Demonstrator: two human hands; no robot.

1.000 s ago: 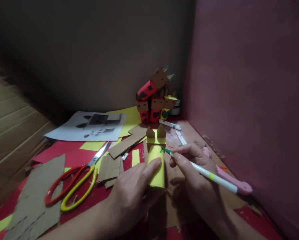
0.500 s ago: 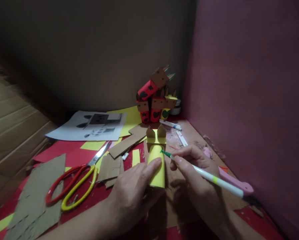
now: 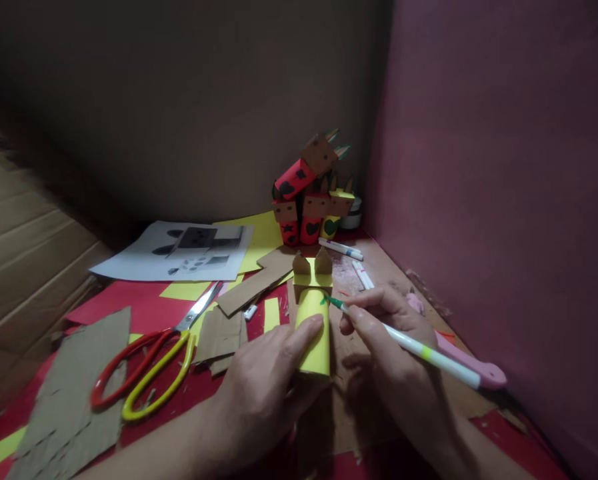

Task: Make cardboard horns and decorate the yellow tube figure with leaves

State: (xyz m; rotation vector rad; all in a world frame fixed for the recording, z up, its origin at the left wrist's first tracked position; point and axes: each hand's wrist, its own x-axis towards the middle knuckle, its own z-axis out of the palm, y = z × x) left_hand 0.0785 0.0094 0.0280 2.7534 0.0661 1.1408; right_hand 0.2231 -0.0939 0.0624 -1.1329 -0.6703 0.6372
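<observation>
A yellow paper tube figure (image 3: 313, 347) lies on a brown board, its boxy cardboard head with two pointed ears at the far end. My left hand (image 3: 266, 373) grips the tube from the left, thumb on top. Between the fingers of my right hand (image 3: 399, 347) is a green-tipped white marker (image 3: 409, 341). The marker's tip is at the tube's upper right side, beside a small green mark (image 3: 323, 300) on the yellow paper. Whether the tip touches the paper I cannot tell.
Red-and-yellow-handled scissors (image 3: 159, 360) lie left, near cardboard pieces (image 3: 73, 393) and a printed sheet (image 3: 173, 250). Several finished-looking red and yellow figures (image 3: 311, 217) are stacked at the back. White markers (image 3: 341, 249) and a pink tool (image 3: 471, 363) lie right, near the pink wall.
The green mark on the tube has grown slightly. The marker tip has shifted a little to the right, and its back end has swung slightly left. My left hand stays put.
</observation>
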